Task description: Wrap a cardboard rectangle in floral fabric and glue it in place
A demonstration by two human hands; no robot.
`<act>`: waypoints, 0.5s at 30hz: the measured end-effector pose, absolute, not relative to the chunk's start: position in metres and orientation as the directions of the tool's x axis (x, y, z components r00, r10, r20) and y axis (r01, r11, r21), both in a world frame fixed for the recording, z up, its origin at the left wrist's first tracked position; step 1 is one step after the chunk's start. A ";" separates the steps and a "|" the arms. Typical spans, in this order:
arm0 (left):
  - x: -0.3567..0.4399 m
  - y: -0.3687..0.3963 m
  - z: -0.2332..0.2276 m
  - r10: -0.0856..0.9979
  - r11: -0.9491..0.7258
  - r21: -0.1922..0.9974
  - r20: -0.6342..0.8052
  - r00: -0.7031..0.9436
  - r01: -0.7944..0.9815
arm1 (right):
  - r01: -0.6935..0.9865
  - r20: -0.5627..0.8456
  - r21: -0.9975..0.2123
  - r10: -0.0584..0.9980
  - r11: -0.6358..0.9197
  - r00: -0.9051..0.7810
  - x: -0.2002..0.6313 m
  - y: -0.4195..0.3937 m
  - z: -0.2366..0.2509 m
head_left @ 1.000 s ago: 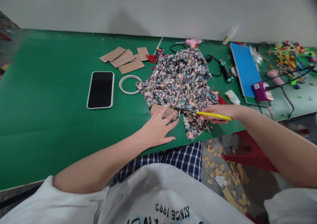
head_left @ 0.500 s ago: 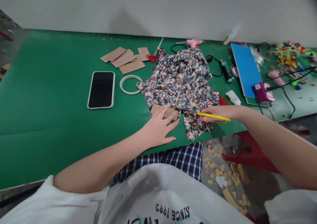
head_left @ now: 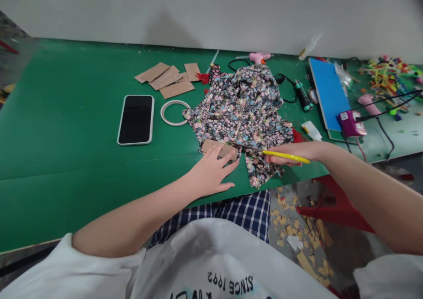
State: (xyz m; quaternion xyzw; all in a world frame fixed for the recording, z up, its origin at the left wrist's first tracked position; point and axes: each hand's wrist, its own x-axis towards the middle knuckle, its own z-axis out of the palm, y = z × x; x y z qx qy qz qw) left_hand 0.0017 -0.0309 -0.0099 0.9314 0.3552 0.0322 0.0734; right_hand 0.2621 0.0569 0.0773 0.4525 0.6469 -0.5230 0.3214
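A small cardboard piece (head_left: 218,149) is pressed flat onto the floral fabric (head_left: 243,109) by the left hand (head_left: 211,172), whose fingers are spread and laid open on the card and on the green counter (head_left: 66,127) just below it. The yellow-handled scissors (head_left: 280,155) are gripped by the right hand (head_left: 294,151), closed around the handles; the dark blades are pointed leftward and are laid across the fabric right at the card's right end. Whether the blades are parted cannot be told. The card and the fabric's lower part are found near the counter's front edge, with a flap of fabric hung over that edge.

Toward the back of the counter, a loose stack of cardboard pieces (head_left: 168,79) is seen, and in front of it a white ring (head_left: 173,112) is laid just beside the fabric's left edge. A phone (head_left: 136,119) is placed face up to the left of the ring. Near the right edge, a blue board (head_left: 327,92), a purple device (head_left: 350,122) and a heap of coloured pipe cleaners (head_left: 386,76) are seen. A pink glue gun (head_left: 259,57) is lying by the back edge.
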 end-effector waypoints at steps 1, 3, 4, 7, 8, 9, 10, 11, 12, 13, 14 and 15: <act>0.002 -0.031 -0.010 0.667 -0.736 0.160 0.006 0.745 0.657 | 0.922 -0.893 -0.387 0.240 0.022 -0.381 0.261 0.056 0.078; 0.002 -0.031 -0.010 0.667 -0.735 0.160 0.001 0.745 0.659 | 0.918 -0.897 -0.397 0.218 -0.015 -0.385 0.259 0.055 0.079; 0.002 -0.030 -0.010 0.668 -0.735 0.160 -0.001 0.745 0.659 | 0.915 -0.897 -0.403 0.214 -0.028 -0.388 0.258 0.055 0.080; 0.001 -0.030 -0.009 0.665 -0.737 0.161 0.000 0.747 0.656 | 0.915 -0.902 -0.398 0.210 -0.064 -0.378 0.257 0.056 0.079; 0.001 -0.030 -0.009 0.664 -0.739 0.160 0.002 0.748 0.655 | 0.912 -0.900 -0.403 0.210 -0.074 -0.381 0.258 0.056 0.078; 0.001 -0.030 -0.009 0.662 -0.740 0.159 0.003 0.749 0.654 | 0.909 -0.899 -0.409 0.208 -0.082 -0.386 0.258 0.056 0.077; 0.001 -0.030 -0.009 0.662 -0.740 0.159 0.004 0.750 0.653 | 0.905 -0.897 -0.416 0.204 -0.089 -0.393 0.258 0.057 0.076; 0.001 -0.030 -0.009 0.663 -0.740 0.159 0.004 0.749 0.654 | 0.899 -0.892 -0.428 0.203 -0.095 -0.403 0.259 0.057 0.074; 0.001 -0.031 -0.009 0.663 -0.739 0.159 0.005 0.748 0.654 | 0.893 -0.887 -0.438 0.204 -0.098 -0.413 0.259 0.057 0.073; 0.001 -0.031 -0.009 0.663 -0.740 0.160 0.004 0.749 0.654 | 0.889 -0.883 -0.447 0.205 -0.095 -0.422 0.259 0.057 0.072; 0.001 -0.031 -0.009 0.662 -0.740 0.160 0.004 0.749 0.653 | 0.887 -0.880 -0.454 0.203 -0.090 -0.430 0.258 0.057 0.072; 0.001 -0.031 -0.009 0.662 -0.741 0.159 0.005 0.750 0.653 | 0.887 -0.877 -0.456 0.204 -0.073 -0.434 0.257 0.057 0.071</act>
